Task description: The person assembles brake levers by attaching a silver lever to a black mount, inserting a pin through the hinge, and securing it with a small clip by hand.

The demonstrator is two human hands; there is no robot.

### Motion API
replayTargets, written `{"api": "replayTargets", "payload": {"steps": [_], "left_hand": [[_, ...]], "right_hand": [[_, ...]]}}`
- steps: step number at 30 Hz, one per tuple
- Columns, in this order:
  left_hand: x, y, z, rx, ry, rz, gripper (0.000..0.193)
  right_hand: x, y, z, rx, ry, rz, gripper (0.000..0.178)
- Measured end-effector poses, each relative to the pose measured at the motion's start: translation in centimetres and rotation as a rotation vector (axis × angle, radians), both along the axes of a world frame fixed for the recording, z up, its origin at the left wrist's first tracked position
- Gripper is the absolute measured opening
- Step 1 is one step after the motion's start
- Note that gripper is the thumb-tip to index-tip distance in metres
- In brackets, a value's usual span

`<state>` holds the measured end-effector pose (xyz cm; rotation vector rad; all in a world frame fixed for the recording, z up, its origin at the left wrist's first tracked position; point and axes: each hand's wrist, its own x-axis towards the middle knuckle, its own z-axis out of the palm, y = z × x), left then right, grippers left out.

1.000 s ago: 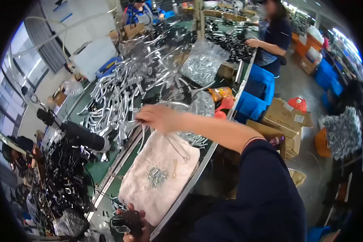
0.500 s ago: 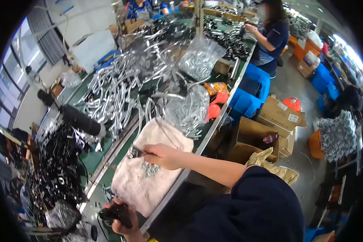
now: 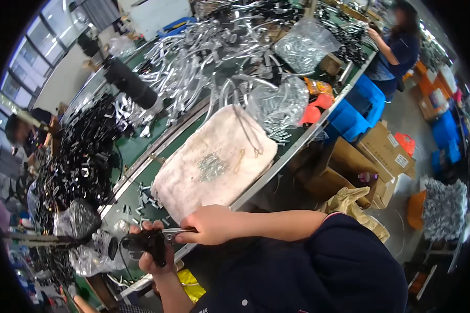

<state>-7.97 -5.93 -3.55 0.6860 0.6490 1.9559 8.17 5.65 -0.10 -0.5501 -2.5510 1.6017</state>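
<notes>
Near the table's front edge, my left hand (image 3: 162, 267) is wrapped round a black moulded-looking part (image 3: 150, 243), its fingers along the far side and its thumb below. My right hand (image 3: 210, 225) pinches a flat silver metal piece (image 3: 173, 233), whose far end meets the black part. Where exactly they join is too small to make out. Just beyond my right hand lies a folded pale pink cloth (image 3: 185, 185), with a small heap of shiny metal bits (image 3: 212, 167) on it. Short metal pins (image 3: 143, 201) are scattered on the green table left of the cloth.
Silver curved levers (image 3: 188, 68) cover the far table, black parts (image 3: 73, 167) the left. A dark cylindrical tool (image 3: 130, 83) hangs over the table. Clear bags (image 3: 282, 101) and red round things (image 3: 316, 109) lie farther right. Blue bins (image 3: 355, 112) and cartons (image 3: 339, 169) stand beside the table; co-workers are nearby.
My right hand has moved from above the cloth down to my left hand, carrying the silver piece to the black part. The heap on the cloth is now uncovered, and the view has shifted.
</notes>
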Motion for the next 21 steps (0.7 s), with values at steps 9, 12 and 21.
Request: {"api": "replayTargets", "payload": {"steps": [9, 12, 21], "left_hand": [[0.0, -2.9, -0.1, -0.116, 0.158, -0.013, 0.056], [-0.8, -3.2, 1.2, -0.090, 0.140, -0.147, 0.060], [-3.9, -6.1, 1.1, -0.018, 0.294, 0.022, 0.058]], "right_hand": [[-2.9, -1.2, -0.2, -0.038, -0.152, 0.125, 0.037], [-4.3, -0.9, -0.4, -0.051, -0.181, 0.190, 0.025], [-9.6, -1.8, 1.5, -0.112, -0.163, 0.448, 0.040]]}}
